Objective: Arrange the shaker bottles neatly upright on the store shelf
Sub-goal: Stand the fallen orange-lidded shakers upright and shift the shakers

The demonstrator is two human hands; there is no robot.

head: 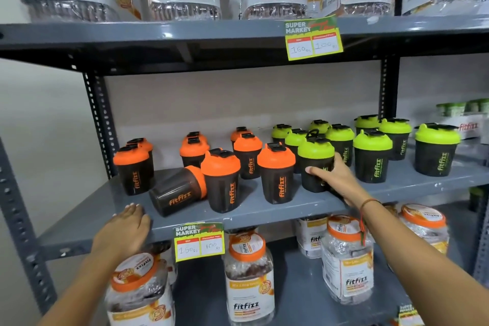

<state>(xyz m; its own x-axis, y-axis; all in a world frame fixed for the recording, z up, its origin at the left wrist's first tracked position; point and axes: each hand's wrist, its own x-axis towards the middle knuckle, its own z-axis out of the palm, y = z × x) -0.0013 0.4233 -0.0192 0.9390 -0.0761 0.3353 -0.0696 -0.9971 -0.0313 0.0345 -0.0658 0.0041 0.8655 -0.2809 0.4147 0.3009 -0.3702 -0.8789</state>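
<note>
shaker bottles (275,172) fill the middle grey shelf (264,209), orange lids on the left and green lids on the right. most stand up straight. one orange bottle (177,192) lies on its side near the front, leaning on the standing orange bottle (222,180) beside it. the right hand (333,174) is wrapped around a green bottle (316,164), fingers closed on its dark body. the left hand (127,227) lies flat and open on the shelf's front edge, holding nothing, near the fallen bottle. the bottles stand close together, so sliding the green one could bump its neighbours and tip them. the lying bottle could also roll off the front edge.
</note>
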